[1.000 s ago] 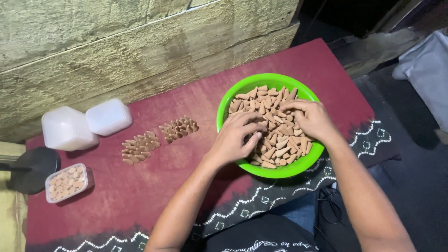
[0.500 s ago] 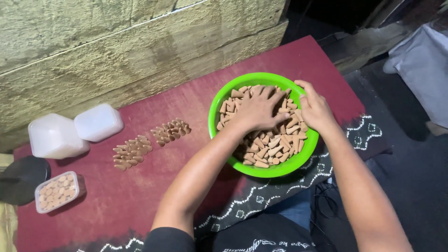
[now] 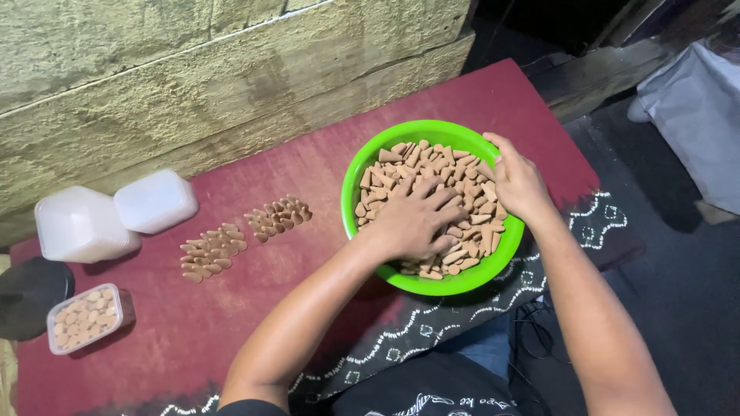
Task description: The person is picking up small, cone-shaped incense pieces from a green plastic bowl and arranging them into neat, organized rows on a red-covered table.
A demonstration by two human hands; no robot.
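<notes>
green bowl point(image 3: 362, 166) of tan cones point(image 3: 462, 166)

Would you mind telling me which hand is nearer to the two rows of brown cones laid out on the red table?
The left hand: it lies in the green bowl, on the side facing the rows of cones. The right hand is at the bowl's far rim.

from my feed this looks like a small home workshop: a rough stone block wall point(image 3: 193, 85) rises on the far side, a dark red board point(image 3: 231, 308) serves as the worktable, and the bare dark floor point(image 3: 678, 285) lies to the right.
</notes>
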